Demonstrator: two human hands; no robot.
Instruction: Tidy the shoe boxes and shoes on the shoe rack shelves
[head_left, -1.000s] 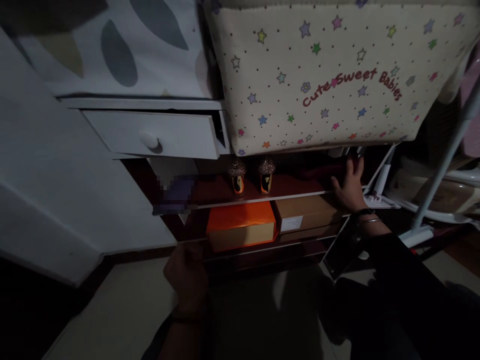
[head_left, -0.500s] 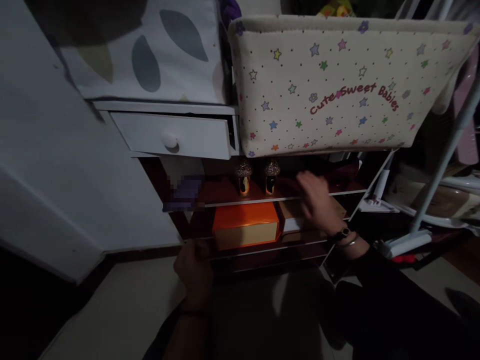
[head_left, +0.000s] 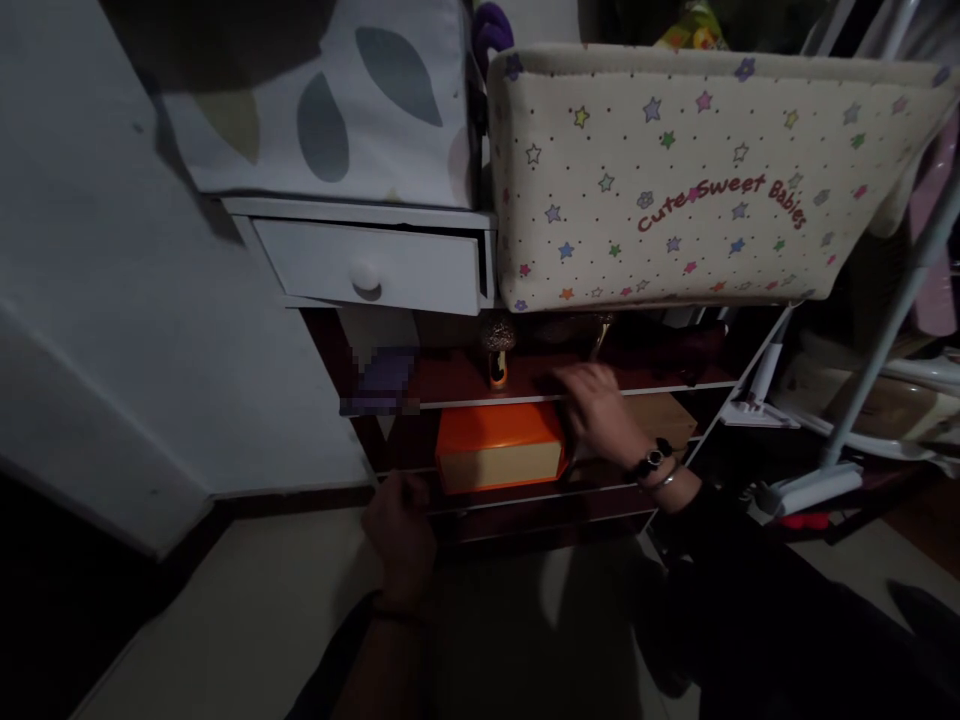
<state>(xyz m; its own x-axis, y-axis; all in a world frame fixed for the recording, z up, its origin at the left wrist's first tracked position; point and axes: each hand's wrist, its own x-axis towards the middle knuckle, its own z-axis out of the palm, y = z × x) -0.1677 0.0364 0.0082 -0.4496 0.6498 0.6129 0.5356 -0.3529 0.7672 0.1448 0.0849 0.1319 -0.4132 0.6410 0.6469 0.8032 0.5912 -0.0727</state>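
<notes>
My right hand, with fingers curled together, is at the front edge of the upper shelf. Just behind it a glittery high-heeled shoe shows only in part, slanted, and the hand appears closed on it; the contact is hidden. The matching high-heeled shoe stands to the left on the same shelf, its back toward me. My left hand is closed in a fist, low at the left front of the rack, and I see nothing in it. An orange box lies on the shelf below, between the hands.
A cream fabric bin with stars overhangs the shelf. A white drawer sits slightly ajar at the left. Dark red shoes and a brown box are at the right. A grey pole slants beside the rack.
My right hand has moved left and down along the shelf. The right-hand shoe has turned and shifted right, now partly behind the hand. My left hand stays in a fist; the view has shifted slightly.
</notes>
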